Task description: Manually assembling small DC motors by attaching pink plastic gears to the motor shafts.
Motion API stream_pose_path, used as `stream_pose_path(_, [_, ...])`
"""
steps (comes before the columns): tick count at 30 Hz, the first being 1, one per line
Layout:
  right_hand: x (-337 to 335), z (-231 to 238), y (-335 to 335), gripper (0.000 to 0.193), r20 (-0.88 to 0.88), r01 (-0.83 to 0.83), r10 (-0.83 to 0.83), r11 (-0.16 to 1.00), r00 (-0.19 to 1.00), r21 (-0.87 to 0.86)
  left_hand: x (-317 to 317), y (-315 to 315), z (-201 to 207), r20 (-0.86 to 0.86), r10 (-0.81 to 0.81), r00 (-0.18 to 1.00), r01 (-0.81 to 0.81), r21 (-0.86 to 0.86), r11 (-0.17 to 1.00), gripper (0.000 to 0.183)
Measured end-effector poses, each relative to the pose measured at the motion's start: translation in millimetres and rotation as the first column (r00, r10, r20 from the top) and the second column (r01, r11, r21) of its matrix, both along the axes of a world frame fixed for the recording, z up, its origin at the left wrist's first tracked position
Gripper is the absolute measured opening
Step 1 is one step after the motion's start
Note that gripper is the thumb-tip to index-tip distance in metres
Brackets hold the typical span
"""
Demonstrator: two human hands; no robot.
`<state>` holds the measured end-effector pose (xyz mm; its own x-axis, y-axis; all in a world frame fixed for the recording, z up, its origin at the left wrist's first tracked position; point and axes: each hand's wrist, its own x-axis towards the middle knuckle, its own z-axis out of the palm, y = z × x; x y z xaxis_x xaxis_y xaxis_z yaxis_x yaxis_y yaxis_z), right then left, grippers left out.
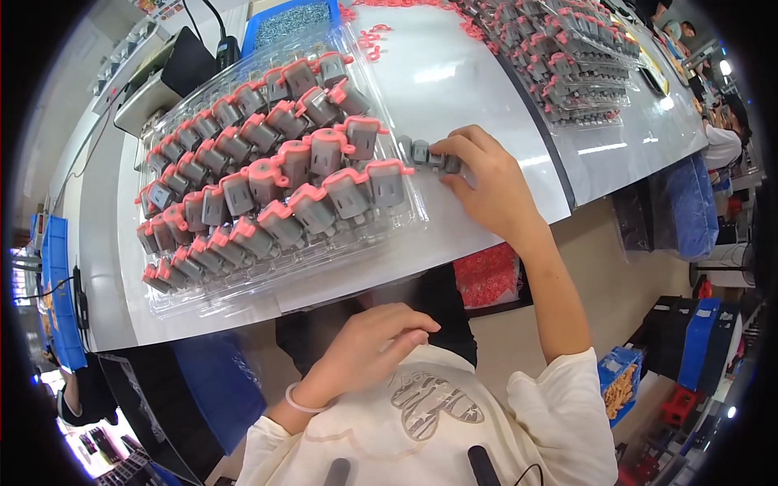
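Observation:
My right hand (490,182) reaches over the white table, with thumb and fingers closed around small grey motors (420,151) lined up in a short row. The fingers partly cover this row, so I cannot tell how many they grip. Just left of it lies a clear plastic tray (413,206) carrying rows of grey motors (327,154), most topped with pink plastic caps (265,172). In front of my body, below the table edge, my left hand (369,348) hovers with loosely stretched fingers, the thumb apart, and nothing visible in it.
A blue bin of small metal parts (292,26) stands behind the tray. Loose pink caps (373,36) lie at the back. Stacked trays of motors (567,73) rise at the far right. Below the table edge sits a container of red-pink parts (489,277). Other people are in the background.

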<state>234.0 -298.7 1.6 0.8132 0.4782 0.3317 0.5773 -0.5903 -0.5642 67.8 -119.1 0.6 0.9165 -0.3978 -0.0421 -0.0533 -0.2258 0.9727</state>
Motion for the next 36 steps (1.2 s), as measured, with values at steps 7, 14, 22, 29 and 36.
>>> stream_pose_path(7, [8.7, -5.0, -8.1, 0.031, -0.183, -0.039, 0.068, 0.987, 0.981, 0.158, 10.3, -9.2, 0.3, -0.072, 0.018, 0.997, -0.015, 0.044, 0.999, 0.014])
stream_pose_path(14, [9.5, -4.3, -15.8, 0.034, -0.083, -0.125, 0.133, 0.988, 0.988, 0.095, 13.2, -11.5, 0.5, -0.138, 0.013, 0.99, -0.013, 0.001, 1.0, 0.014])
stream_pose_path(22, [-13.8, 18.2, -24.1, 0.035, -0.184, -0.084, 0.118, 0.98, 0.976, 0.182, 15.5, -7.5, -5.1, -0.253, -0.004, 0.967, -0.007, -0.04, 0.999, 0.023])
stream_pose_path(29, [-91.0, 27.5, -13.5, 0.035, -0.233, -0.382, 0.488, 0.842, 0.841, 0.382, 6.7, -17.3, -20.0, -0.361, -0.012, 0.933, -0.186, -0.51, 0.84, 0.038])
stream_pose_path(36, [-47.7, 59.2, -30.0, 0.028, -0.099, -0.44, 0.455, 0.887, 0.885, 0.142, 3.9, 1.1, -25.9, -0.447, -0.048, 0.893, -0.26, -0.601, 0.756, 0.024])
